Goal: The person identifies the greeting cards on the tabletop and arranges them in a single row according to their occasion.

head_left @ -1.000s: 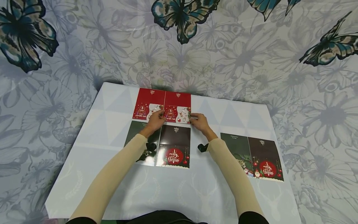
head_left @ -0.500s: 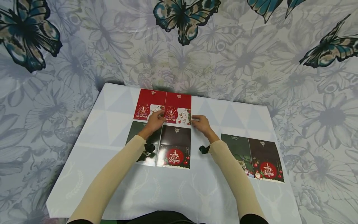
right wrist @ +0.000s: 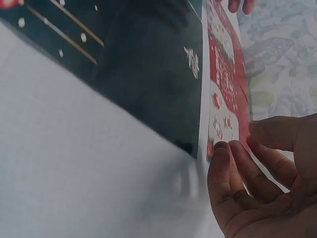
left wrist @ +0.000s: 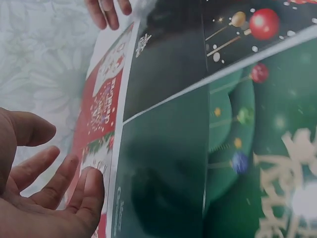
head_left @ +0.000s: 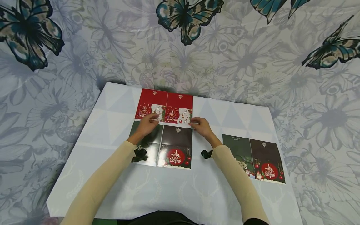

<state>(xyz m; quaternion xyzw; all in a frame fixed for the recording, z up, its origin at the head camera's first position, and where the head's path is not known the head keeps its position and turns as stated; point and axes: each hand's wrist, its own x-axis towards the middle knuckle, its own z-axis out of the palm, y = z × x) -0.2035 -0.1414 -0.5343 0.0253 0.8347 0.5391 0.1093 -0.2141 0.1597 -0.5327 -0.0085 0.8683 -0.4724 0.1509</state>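
In the head view two red Christmas cards lie side by side at the table's far edge: a left red card (head_left: 140, 107) and a right red card (head_left: 180, 101). My left hand (head_left: 147, 125) is over the lower edge of the left one, thumb apart from the loosely bent fingers in the left wrist view. At the lower right corner of the right red card, the fingertips of my right hand (head_left: 201, 126) touch its edge. Below lie a green card (head_left: 152, 147), partly covered by the left hand and wrist, and a dark card with a red ball (head_left: 175, 137).
Farther right on the white table (head_left: 112, 190) lie another green card (head_left: 237, 147), partly behind the right sleeve, and another dark card (head_left: 265, 153). A patterned butterfly cloth (head_left: 239, 62) hangs beyond the table's far edge.
My left hand has moved left and slightly down, off the seam between the red cards. The right hand has shifted slightly left onto the right red card's corner, and that card has slid slightly away.
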